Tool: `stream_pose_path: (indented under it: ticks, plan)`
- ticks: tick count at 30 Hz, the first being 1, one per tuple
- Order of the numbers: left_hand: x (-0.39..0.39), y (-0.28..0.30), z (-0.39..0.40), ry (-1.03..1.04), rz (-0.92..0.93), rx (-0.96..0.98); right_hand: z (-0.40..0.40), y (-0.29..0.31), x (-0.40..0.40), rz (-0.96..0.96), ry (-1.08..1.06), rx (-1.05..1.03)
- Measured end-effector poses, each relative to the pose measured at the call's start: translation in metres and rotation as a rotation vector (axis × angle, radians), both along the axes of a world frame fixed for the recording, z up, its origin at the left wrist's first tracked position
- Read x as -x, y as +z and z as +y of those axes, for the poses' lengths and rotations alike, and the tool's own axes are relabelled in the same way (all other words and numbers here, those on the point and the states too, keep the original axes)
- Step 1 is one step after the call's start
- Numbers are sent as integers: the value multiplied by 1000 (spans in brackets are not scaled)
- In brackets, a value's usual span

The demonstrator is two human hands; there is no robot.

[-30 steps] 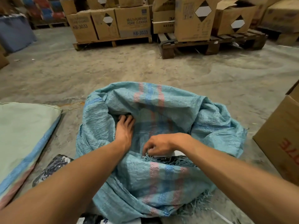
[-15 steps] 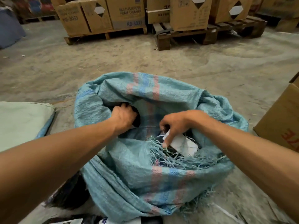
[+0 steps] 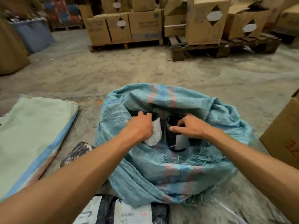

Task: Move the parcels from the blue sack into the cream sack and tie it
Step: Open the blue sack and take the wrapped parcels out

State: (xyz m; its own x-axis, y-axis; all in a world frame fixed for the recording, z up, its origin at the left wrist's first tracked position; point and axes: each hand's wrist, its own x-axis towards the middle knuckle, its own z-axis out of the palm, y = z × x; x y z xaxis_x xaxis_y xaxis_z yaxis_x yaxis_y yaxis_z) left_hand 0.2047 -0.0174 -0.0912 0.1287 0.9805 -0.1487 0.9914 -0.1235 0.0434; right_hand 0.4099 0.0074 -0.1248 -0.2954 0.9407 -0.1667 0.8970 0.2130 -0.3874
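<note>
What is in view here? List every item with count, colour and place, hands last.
blue sack: one, blue with pink stripes, open on floor, centre
parcels in sack: two, dark with white labels, one in each grip
parcels on floor: several, dark with white labels, bottom edge
dark parcel: one, left of sack
cream sack: one, pale with blue edge, flat at left
cardboard boxes: many, brown, on pallets behind
box: one, brown, right edge
left hand: grips left parcel
right hand: grips right parcel
</note>
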Motion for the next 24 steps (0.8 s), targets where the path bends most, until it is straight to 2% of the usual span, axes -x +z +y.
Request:
stream_pose_path:
  ticks: [3,5,8,13,19,24]
  plan:
    - [8,18,-21,-18,-71,-175,-8,-3,16,-120,-4,2]
    - [19,31,-30,-24,-142,-205,-16,-3,26,-137,-30,-35]
    - [41,51,-43,-5,-235,-176,-33,8,41,-85,-94,-127]
    - [82,90,-79,-79,-282,-213,-79,48,64,23,-169,-379]
    - [124,121,-131,-174,-313,-129,-145,95,93,190,-327,-629]
    - [166,117,-180,-309,-391,35,-206,113,119,285,-329,-532]
